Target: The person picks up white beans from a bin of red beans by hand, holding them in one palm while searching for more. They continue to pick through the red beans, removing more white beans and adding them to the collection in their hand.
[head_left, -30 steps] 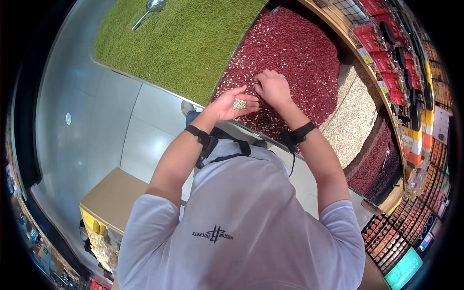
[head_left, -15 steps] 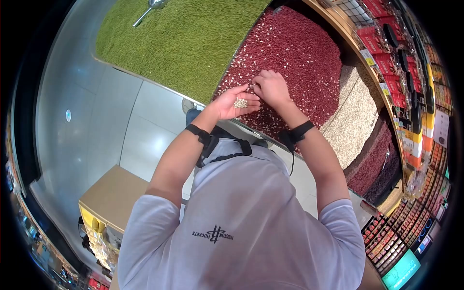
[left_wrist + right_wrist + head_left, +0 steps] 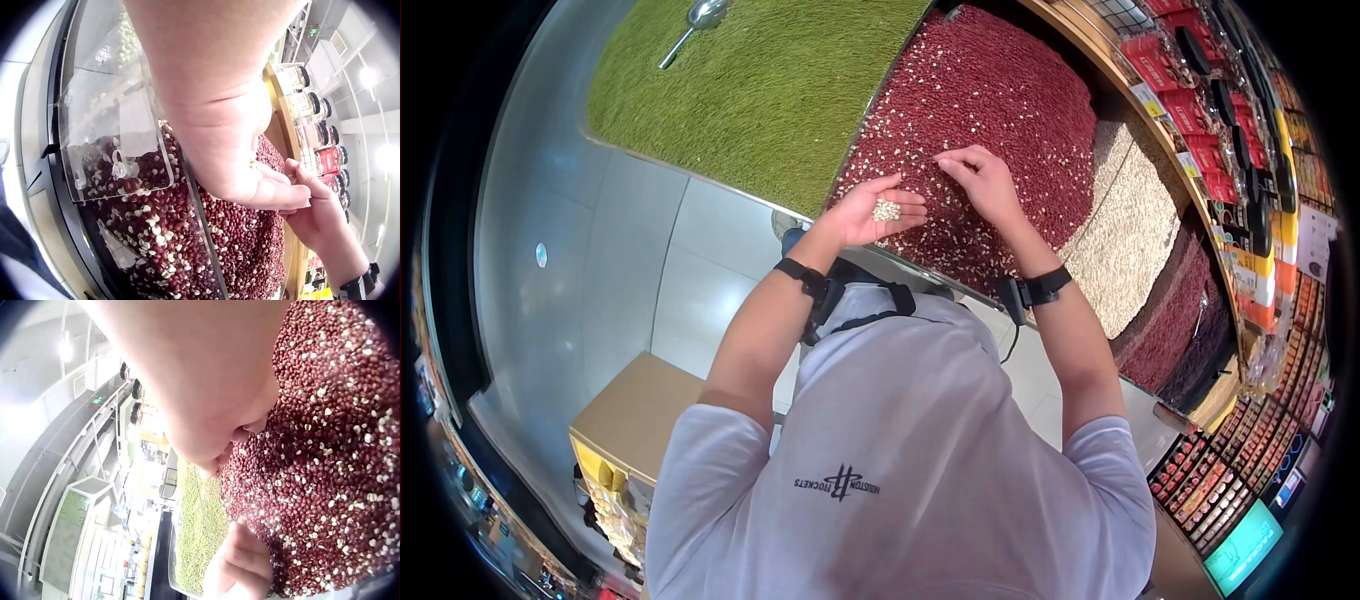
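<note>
My left hand (image 3: 872,213) is held palm up over the near edge of the red beans (image 3: 1000,110), its fingers extended. In its palm lies a small heap of white grains (image 3: 886,210). Many similar pale grains are scattered among the beans, as the right wrist view shows. To the right of the left palm, my right hand (image 3: 988,187) hovers palm down over the beans, thumb and forefinger reaching left close together. The right wrist view shows its fingers bent, the tips partly hidden by the hand; I cannot tell whether a grain is between them.
Left of the beans is a bin of green beans (image 3: 740,110) with a metal scoop (image 3: 690,28) on it. A bin of pale grain (image 3: 1135,235) adjoins on the right. Packaged goods (image 3: 1190,110) line the shelf beyond. A brown-topped box (image 3: 640,410) stands on the floor at left.
My right hand has moved right, away from the left hand, its thumb and forefinger now stretched out further. The left hand still carries the white grains, slightly further left in view.
</note>
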The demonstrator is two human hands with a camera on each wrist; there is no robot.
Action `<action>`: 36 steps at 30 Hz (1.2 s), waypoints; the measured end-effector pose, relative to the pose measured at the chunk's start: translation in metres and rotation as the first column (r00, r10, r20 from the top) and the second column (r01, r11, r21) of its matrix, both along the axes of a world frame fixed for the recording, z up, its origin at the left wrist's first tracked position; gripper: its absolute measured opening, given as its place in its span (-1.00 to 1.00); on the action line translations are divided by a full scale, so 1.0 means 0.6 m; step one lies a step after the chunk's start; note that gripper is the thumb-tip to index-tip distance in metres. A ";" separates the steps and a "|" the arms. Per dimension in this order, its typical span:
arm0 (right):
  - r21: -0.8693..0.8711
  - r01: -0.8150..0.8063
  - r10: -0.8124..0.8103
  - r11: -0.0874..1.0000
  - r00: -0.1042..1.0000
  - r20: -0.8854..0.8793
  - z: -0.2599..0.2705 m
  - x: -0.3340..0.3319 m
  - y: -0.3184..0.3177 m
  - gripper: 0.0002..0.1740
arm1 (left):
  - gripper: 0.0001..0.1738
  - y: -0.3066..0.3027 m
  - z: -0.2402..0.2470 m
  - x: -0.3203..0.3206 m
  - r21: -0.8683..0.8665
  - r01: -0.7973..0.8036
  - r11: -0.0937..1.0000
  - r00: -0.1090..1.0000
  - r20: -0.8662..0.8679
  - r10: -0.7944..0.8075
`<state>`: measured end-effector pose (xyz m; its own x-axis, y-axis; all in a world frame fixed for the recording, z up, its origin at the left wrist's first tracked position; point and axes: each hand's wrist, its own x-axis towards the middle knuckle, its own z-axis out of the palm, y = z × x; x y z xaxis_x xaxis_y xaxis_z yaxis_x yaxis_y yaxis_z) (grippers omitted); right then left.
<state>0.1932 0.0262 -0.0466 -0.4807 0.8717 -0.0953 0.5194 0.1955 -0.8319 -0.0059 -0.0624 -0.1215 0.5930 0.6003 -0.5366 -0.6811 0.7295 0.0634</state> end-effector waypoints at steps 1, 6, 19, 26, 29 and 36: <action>-0.031 0.045 -0.045 0.999 0.999 -0.002 0.001 0.003 0.000 -0.80 | -0.43 0.000 0.002 0.001 -0.001 0.002 1.000 1.000 0.000 -0.002; -0.022 0.051 -0.051 0.998 0.999 0.005 0.036 -0.001 -0.017 -0.82 | -0.43 0.001 0.006 0.002 0.003 -0.005 1.000 0.999 -0.048 0.005; 0.278 -0.281 0.232 0.918 0.953 0.197 0.034 -0.058 -0.014 -0.85 | -0.49 -0.005 -0.003 -0.002 0.085 -0.037 0.996 0.999 0.003 0.037; 0.421 -0.342 0.219 0.840 0.924 0.314 -0.004 -0.118 0.036 -0.80 | -0.44 -0.005 0.022 -0.006 0.013 -0.044 0.999 0.998 -0.045 0.045; 0.397 -0.362 0.208 0.843 0.901 0.381 -0.030 -0.150 0.047 -0.68 | -0.47 -0.004 -0.003 -0.009 -0.008 -0.038 0.999 0.994 0.106 0.039; 0.387 -0.290 0.093 0.875 0.887 0.452 -0.060 -0.198 0.044 -0.55 | -0.49 0.004 -0.037 -0.008 -0.053 -0.027 0.998 0.982 0.187 0.036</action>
<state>0.0741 0.0523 -0.0825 -0.6446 0.7633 0.0440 0.7031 0.6144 -0.3579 -0.0108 -0.0600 -0.1438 0.6673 0.5958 -0.4469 -0.7001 0.7064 -0.1037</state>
